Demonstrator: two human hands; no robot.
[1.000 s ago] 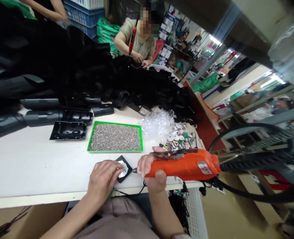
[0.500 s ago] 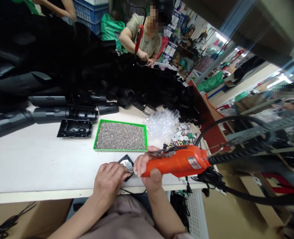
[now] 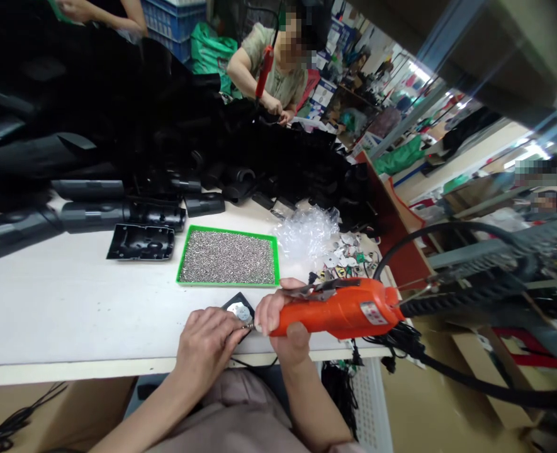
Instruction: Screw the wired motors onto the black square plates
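My left hand [image 3: 206, 345] grips a small black plastic part [image 3: 238, 304] with a round silver disc on it, holding it on the white table. My right hand [image 3: 278, 319] is wrapped around an orange electric screwdriver [image 3: 339, 311], and a black cable runs from its rear end. The screwdriver's metal bit [image 3: 248, 326] points left, meeting the black part beside my left fingertips. My fingers hide the exact contact point and part of the black piece.
A green tray [image 3: 226, 284] of tiny metal screws and a black plastic cover [image 3: 141, 242] lie on the table. Behind them are bubble wrap [image 3: 306, 231], small components [image 3: 348, 255] and a heap of black plastic housings [image 3: 202, 157]. A co-worker [image 3: 271, 72] across the table holds a red screwdriver [image 3: 264, 72].
The view has shifted slightly. Since a second ago, the screwdriver bit has moved from the black part's edge further in, closer to my left fingertips.
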